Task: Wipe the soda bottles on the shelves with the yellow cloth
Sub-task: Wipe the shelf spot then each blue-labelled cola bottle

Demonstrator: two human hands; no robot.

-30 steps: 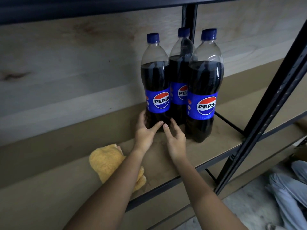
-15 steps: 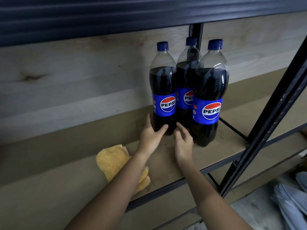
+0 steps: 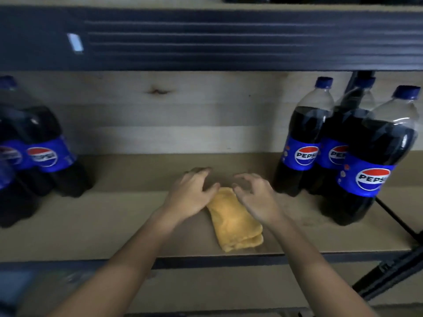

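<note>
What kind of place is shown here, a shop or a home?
Probably a shop or storeroom, though I cannot be sure. Identical Pepsi bottles stand in groups at the right and the left of a board shelf in a dark metal rack, with more stock on the level above.

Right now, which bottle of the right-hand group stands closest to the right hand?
The leftmost bottle of that group: it stands beside the right hand, while the other two stand farther right, one behind and one nearer the shelf's front edge.
</note>
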